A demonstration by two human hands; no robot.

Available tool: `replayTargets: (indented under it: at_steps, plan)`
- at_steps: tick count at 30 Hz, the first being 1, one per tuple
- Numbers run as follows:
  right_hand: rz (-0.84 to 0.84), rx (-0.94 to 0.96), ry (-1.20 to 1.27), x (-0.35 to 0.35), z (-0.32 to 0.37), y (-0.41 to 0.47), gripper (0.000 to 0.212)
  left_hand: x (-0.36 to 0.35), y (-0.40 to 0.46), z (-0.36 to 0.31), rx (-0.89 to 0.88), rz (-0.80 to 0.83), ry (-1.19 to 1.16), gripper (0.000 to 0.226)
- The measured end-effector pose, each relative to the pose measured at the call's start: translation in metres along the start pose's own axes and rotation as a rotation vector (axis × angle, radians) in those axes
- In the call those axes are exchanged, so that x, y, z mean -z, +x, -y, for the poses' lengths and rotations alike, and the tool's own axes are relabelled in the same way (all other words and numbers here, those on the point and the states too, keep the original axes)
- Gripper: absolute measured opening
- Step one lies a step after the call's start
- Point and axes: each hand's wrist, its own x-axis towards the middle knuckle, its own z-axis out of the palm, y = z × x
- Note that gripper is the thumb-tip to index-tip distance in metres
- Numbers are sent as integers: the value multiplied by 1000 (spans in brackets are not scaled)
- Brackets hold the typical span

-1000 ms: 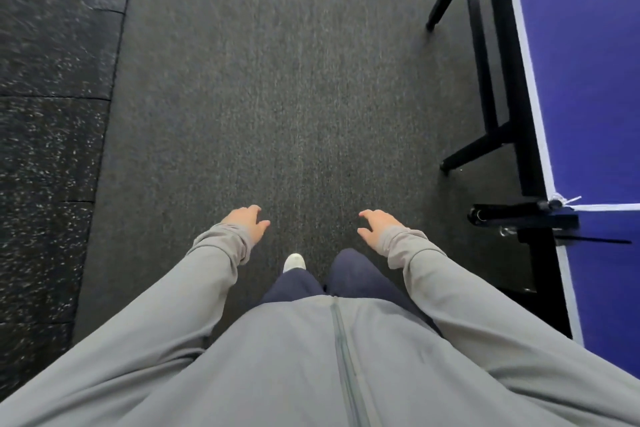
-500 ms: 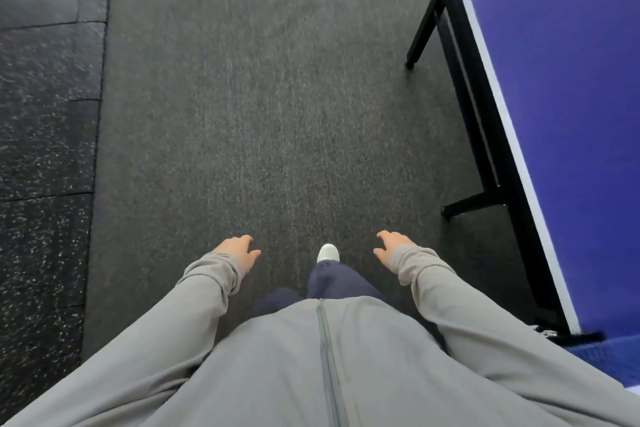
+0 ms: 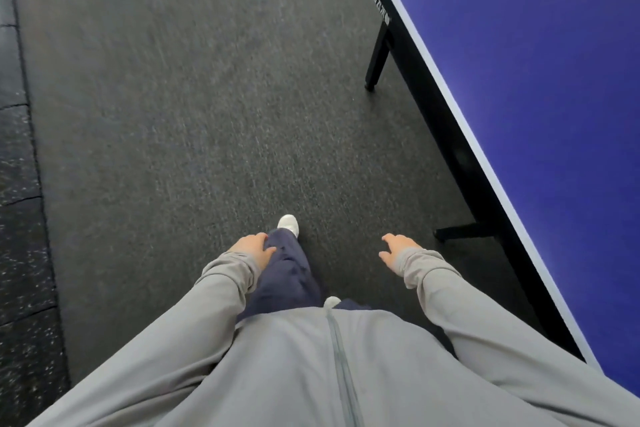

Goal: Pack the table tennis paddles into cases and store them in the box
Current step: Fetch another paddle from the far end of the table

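No paddle, case or box shows in the head view. My left hand point(image 3: 254, 247) hangs beside my left thigh, fingers loosely apart, holding nothing. My right hand point(image 3: 396, 250) is out to the right of my legs, fingers spread and empty. Grey sleeves cover both arms down to the wrists. A blue table tennis table point(image 3: 540, 87) runs along my right side, its white edge line and black frame slanting from top centre to bottom right.
I stand on dark grey carpet point(image 3: 194, 107). Black speckled rubber tiles point(image 3: 20, 204) border it on the left. The table's black leg point(image 3: 377, 59) and a floor brace point(image 3: 464, 230) stand close to my right. One white shoe point(image 3: 288, 222) is forward.
I have walked forward along the table; the net post has dropped out of view and the table edge now slants more steeply. My left foot has stepped ahead. Both hands stay empty.
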Motion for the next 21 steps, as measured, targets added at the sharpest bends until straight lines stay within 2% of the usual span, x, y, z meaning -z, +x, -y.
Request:
replayTargets:
  at_steps: [4,11,21]
  plan:
    - [3,-18,4,57,55,29,46,67,55,17,16,2,32,47]
    - [-68,81,-3,161,154,81,46,190,125,36,50,-80,29,47]
    - [-28,108,-63,293,212,190,47,288,212,19,132,4,44,48]
